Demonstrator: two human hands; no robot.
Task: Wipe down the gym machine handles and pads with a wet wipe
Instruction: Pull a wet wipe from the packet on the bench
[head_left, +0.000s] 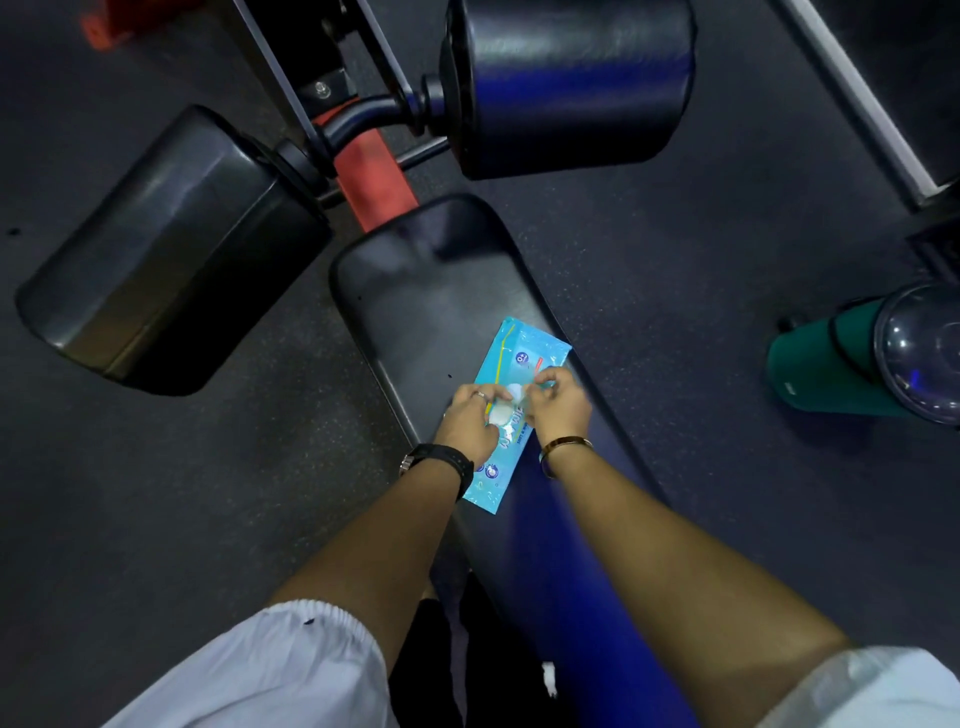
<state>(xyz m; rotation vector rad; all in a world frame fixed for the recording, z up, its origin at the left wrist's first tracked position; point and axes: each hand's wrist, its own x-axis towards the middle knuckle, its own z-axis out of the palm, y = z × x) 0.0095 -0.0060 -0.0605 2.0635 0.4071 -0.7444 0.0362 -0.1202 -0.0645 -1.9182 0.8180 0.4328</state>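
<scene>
Early stage: wipe pack (511, 410) lies at bench pad's (431, 291) right edge. Left hand (470, 418) pins it; right hand (558, 402) pinches the wipe (506, 410) emerging. No wiping evident yet.

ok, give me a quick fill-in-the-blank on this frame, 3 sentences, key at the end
1. The blue wipes pack lies on the ____.
2. The left hand and right hand both work at the pack's ____.
3. The green bottle lies on the ____.

Missing words: bench pad; opening; floor
</scene>
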